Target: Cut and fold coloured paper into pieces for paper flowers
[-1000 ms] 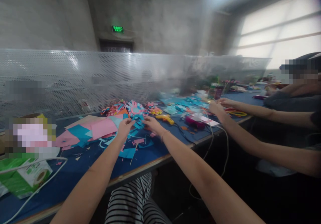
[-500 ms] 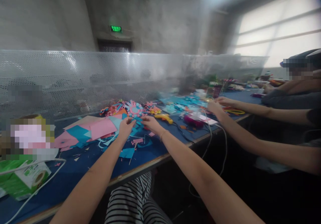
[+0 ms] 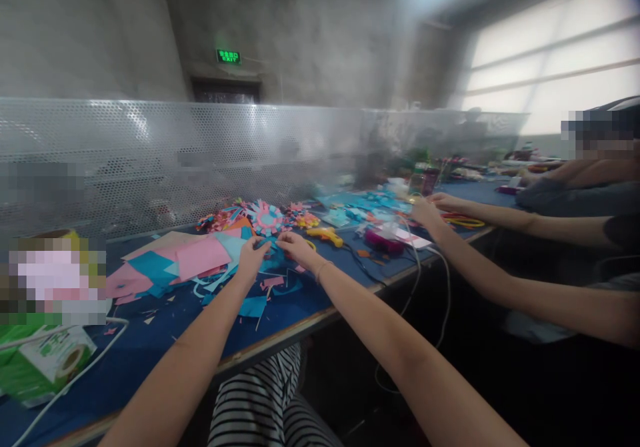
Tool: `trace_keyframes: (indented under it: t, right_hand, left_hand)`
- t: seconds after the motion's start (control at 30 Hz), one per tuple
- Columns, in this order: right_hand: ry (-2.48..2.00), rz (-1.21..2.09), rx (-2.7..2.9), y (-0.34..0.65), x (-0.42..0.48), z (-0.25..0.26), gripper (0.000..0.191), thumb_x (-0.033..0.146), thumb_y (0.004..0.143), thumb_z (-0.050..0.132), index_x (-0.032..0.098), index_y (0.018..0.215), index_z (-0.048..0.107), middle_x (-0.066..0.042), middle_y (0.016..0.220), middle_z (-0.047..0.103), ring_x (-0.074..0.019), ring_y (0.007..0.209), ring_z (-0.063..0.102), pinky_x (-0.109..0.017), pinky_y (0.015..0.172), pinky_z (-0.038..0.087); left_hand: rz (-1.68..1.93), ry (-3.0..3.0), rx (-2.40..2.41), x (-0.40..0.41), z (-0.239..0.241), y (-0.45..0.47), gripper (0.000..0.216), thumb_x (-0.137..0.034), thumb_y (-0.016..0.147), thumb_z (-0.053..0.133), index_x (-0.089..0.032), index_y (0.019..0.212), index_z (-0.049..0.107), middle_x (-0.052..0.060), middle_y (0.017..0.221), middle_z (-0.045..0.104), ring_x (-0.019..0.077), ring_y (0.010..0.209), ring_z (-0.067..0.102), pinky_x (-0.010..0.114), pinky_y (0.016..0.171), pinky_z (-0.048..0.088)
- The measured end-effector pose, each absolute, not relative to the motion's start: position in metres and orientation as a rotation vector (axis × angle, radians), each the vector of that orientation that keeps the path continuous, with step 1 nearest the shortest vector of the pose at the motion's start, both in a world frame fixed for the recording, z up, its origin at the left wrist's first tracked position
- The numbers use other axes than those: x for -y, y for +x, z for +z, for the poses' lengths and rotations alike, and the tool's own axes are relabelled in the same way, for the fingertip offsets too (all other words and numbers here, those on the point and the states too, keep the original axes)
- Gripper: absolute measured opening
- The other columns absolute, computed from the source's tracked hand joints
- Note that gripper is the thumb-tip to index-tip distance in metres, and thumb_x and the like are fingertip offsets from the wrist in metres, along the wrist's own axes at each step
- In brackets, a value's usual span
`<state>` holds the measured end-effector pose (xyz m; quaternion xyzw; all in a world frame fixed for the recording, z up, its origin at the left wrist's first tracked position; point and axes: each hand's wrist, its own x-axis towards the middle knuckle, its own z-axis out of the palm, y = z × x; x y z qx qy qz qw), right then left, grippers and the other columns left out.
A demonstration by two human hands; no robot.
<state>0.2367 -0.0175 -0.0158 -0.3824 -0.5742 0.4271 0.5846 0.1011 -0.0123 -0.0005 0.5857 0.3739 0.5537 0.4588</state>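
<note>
Between my two hands is a small piece of blue paper (image 3: 271, 245), pinched from both sides. My left hand (image 3: 254, 255) is closed on its left edge, thumb against fingers. From the other side my right hand (image 3: 297, 248) pinches it; a thin band circles that wrist. The piece's exact shape is too small to make out. Just below lie a blue sheet (image 3: 254, 306) and pink scraps (image 3: 273, 282). To the left spread pink paper sheets (image 3: 204, 260) and another blue sheet (image 3: 154, 272). Behind my hands sits a pink and blue fringed paper flower (image 3: 267, 219).
A yellow glue gun (image 3: 326, 235) with a dark cord lies right of my hands. A co-worker's hands (image 3: 430, 210) work further right, near a purple roll (image 3: 384, 240). A green box (image 3: 47, 360) and white cable stand left. A perforated metal screen (image 3: 150, 160) runs behind the table.
My hands have drawn slightly closer together around the blue paper, the right one shifting a little left. The view has turned slightly. The co-worker's hands stay in about the same place.
</note>
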Motion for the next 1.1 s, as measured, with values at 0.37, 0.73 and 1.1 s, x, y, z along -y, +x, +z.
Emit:
trace_keyframes:
  t: [0.37,0.73,1.1]
  right_hand:
    - [-0.818,1.169,1.118,0.232,0.010,-0.018,0.023,0.027,0.052,0.064,0.017,0.069,0.052,0.007,0.054,0.044,-0.0050,0.048,0.039,-0.020,0.047,0.029]
    - [-0.793,1.253,1.021,0.227,0.013,-0.016,0.027,0.022,0.046,0.069,0.017,0.063,0.049,0.007,0.050,0.045,-0.0057,0.049,0.043,-0.021,0.050,0.032]
    - [-0.786,1.398,1.012,0.231,0.018,-0.020,0.019,0.011,0.044,0.058,0.017,0.056,0.045,0.007,0.045,0.042,-0.0062,0.044,0.041,-0.021,0.045,0.033]
  left_hand:
    - [1.487,1.123,-0.733,0.012,0.001,0.102,0.025,-0.026,0.049,0.065,-0.017,0.061,0.045,-0.005,0.051,0.052,0.0082,0.050,0.051,0.022,0.052,0.041]
    - [1.427,1.009,-0.788,0.006,0.002,0.098,0.023,-0.029,0.054,0.060,-0.018,0.061,0.041,-0.002,0.061,0.052,0.0085,0.054,0.050,0.022,0.051,0.037]
    - [1.864,0.813,-0.867,-0.023,0.032,0.014,0.012,-0.025,0.070,0.037,-0.019,0.074,0.047,0.003,0.082,0.056,0.0135,0.077,0.054,0.027,0.069,0.041]
